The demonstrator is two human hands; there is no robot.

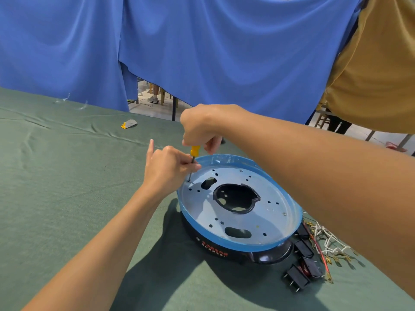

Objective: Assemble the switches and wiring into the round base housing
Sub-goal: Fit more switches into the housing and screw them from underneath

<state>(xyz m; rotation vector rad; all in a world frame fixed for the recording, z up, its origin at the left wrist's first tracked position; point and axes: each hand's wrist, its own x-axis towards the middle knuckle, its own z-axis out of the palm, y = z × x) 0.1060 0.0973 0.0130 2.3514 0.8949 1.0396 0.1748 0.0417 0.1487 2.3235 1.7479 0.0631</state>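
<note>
housing, round and black with a blue-filmed rim, sits on the green-covered worktop right of centre, its perforated metal plate facing up. a screwdriver with a yellow handle stands nearly upright, its tip at a hole near the plate's far left edge. the right hand grips the handle from above, fingers curled round it. the left hand pinches the shaft lower down, one finger sticking up. just beside the housing, at its near right, lie black switches and a tangle of white and red wires, partly hidden by the right forearm. a small grey and yellow object lies well apart on the far worktop. blue cloth hangs behind.
</note>
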